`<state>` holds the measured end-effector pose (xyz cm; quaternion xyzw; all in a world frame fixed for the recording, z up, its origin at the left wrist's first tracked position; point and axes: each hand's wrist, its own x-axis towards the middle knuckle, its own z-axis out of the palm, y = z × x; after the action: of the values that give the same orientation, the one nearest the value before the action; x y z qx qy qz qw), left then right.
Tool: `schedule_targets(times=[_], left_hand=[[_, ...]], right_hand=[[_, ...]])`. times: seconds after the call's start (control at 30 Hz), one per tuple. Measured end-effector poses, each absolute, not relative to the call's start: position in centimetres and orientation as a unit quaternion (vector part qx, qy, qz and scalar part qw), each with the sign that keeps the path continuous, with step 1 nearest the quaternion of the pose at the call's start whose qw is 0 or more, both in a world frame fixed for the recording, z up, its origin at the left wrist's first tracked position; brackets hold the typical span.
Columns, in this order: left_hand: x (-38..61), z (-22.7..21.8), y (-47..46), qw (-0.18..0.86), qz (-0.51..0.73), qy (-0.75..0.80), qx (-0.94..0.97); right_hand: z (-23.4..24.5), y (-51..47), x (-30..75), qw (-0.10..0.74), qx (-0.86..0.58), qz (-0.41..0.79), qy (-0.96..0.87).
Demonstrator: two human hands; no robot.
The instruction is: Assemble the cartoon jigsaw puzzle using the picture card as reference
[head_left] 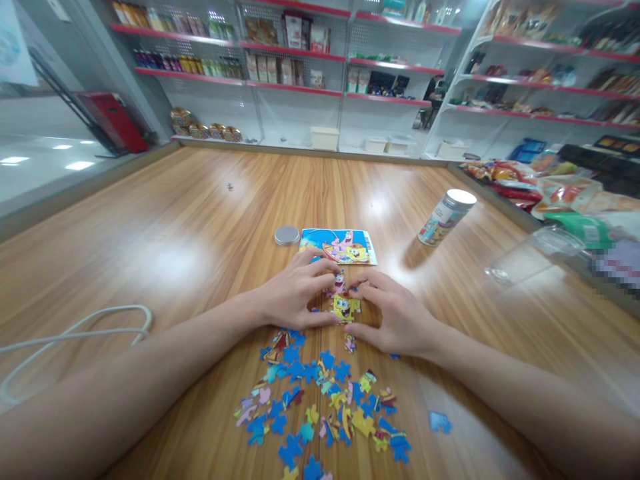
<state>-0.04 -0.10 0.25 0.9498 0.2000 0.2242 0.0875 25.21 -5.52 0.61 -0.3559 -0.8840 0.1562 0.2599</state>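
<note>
A small joined cluster of cartoon puzzle pieces lies on the wooden table. My left hand rests at its left, fingers curled and fingertips pressing on the cluster. On the right side my right hand does the same, its fingers bent and touching the pieces. Several loose puzzle pieces, mostly blue and yellow, are scattered just in front of my hands. One blue piece lies apart at the right. Beyond the hands lies a printed reference picture.
A round metal lid sits left of the picture. A cylindrical tin lies tilted at the right. A white cable loops at the left. Snack packets pile at the right edge; stocked shelves stand behind.
</note>
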Motion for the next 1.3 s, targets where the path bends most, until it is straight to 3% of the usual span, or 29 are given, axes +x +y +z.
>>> schedule_targets(times=[0.43, 0.6, 0.83, 1.3], left_hand=[[0.0, 0.2, -0.1, 0.087, 0.221, 0.207, 0.949], [-0.1, 0.1, -0.1, 0.083, 0.22, 0.212, 0.948], [0.0, 0.2, -0.1, 0.073, 0.223, 0.208, 0.95], [0.0, 0.2, -0.1, 0.071, 0.219, 0.214, 0.949]], right_hand=[[0.1, -5.2, 25.4, 0.277, -0.352, 0.166, -0.879], [0.5, -5.2, 25.7, 0.335, -0.306, 0.153, -0.878], [1.4, -5.6, 25.7, 0.19, -0.18, 0.17, -0.95], [1.0, -5.0, 26.5, 0.184, -0.202, 0.202, -0.941]])
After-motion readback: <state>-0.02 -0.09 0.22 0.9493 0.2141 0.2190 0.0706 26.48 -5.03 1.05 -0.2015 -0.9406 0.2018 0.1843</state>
